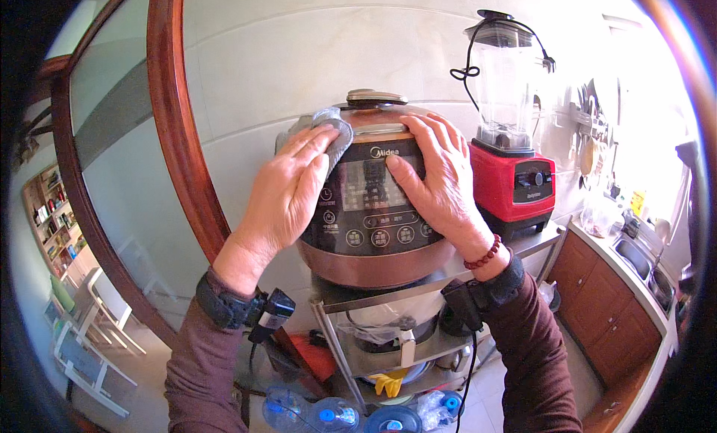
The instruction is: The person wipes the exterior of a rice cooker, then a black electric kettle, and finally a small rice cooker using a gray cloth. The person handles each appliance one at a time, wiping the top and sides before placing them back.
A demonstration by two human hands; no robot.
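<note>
A brown Midea electric pressure cooker with a dark control panel and a metal-trimmed lid handle stands before me on top of a metal shelf rack. My left hand presses a grey-blue cloth against the upper left side of the cooker, fingers over the cloth. Part of the cloth is hidden under those fingers. On the upper right of the cooker rests my right hand, fingers spread over the lid edge and thumb on the panel just below the maker's name. It holds nothing.
A red-based blender with a clear jug stands close on the right. Left of the cooker is a wood-framed glass door. Lower rack shelves hold another appliance and a yellow glove. Large water bottles stand on the floor below.
</note>
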